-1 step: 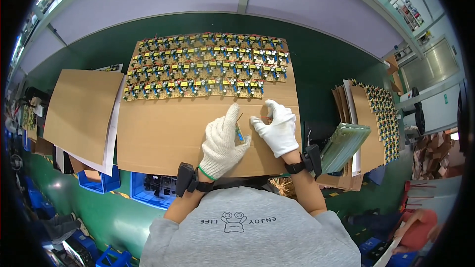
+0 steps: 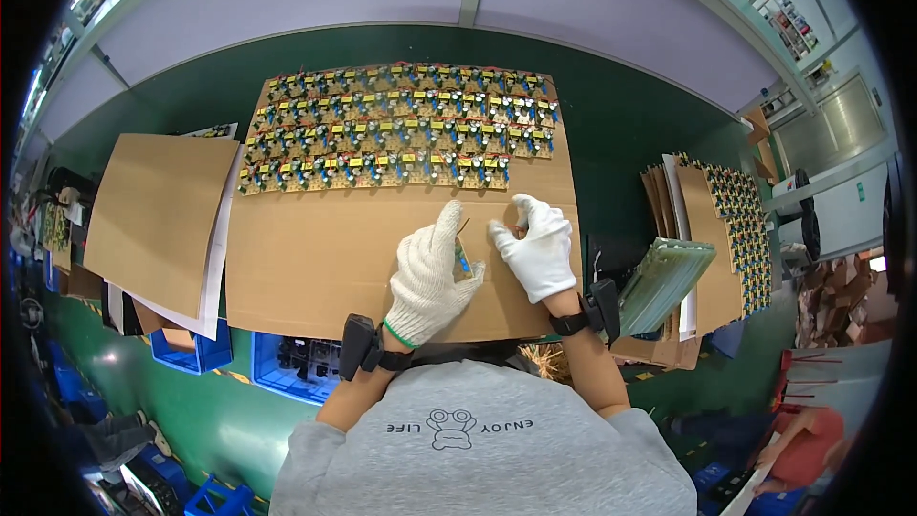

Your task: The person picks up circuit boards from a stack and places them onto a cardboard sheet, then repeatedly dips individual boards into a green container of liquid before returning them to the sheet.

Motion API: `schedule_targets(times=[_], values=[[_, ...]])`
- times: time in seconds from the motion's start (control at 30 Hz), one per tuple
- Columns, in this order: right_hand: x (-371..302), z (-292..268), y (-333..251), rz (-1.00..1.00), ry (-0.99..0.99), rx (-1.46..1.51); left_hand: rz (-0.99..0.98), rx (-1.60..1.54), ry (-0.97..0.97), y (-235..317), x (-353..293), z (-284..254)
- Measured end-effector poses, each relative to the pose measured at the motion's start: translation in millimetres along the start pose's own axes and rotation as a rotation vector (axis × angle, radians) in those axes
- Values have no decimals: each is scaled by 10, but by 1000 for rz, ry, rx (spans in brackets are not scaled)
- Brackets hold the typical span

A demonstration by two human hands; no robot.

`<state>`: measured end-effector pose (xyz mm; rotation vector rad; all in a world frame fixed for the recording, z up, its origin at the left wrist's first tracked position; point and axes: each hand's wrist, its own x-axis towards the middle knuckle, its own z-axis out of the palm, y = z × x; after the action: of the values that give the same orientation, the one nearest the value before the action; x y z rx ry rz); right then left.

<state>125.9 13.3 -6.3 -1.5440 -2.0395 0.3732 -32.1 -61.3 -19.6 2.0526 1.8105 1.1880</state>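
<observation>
My left hand point(image 2: 427, 272), in a knitted off-white glove with a green cuff, is closed round a small circuit board point(image 2: 462, 261). Blue parts and a thin lead show on the board between thumb and fingers. To its right, my right hand point(image 2: 538, 250), in a smooth white glove, is held with curled fingers above the cardboard sheet point(image 2: 315, 258). A small brownish-orange bit shows among those fingers; what it is stays unclear. Beyond both hands, rows of similar circuit boards point(image 2: 382, 129) with yellow labels and blue parts cover the sheet's far half.
Stacked cardboard sheets point(image 2: 158, 220) lie at the left, with blue bins point(image 2: 296, 368) below the near edge. On the right are a stack of greenish translucent panels point(image 2: 664, 277) and another board-covered cardboard sheet point(image 2: 712, 229). A person in red point(image 2: 807, 444) is at the lower right.
The thumb side of my right hand has shifted slightly up and to the right. The orange bit between its fingers shows less. My left hand stays in place with the circuit board.
</observation>
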Motion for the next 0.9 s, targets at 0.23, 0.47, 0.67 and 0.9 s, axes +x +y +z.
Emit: schedule_targets(times=[0.23,0.47,0.67,0.9], values=[[-56,164,153,-49,166,34,-9,-10,3,-14,-25,3],[-93,217,307,-26,272,304,0,-9,16,-10,-24,6],[-87,33,-59,-222,254,-24,-7,-32,3,-22,-26,0],[-57,45,18,-346,279,114,6,-48,6,0,-12,-7]])
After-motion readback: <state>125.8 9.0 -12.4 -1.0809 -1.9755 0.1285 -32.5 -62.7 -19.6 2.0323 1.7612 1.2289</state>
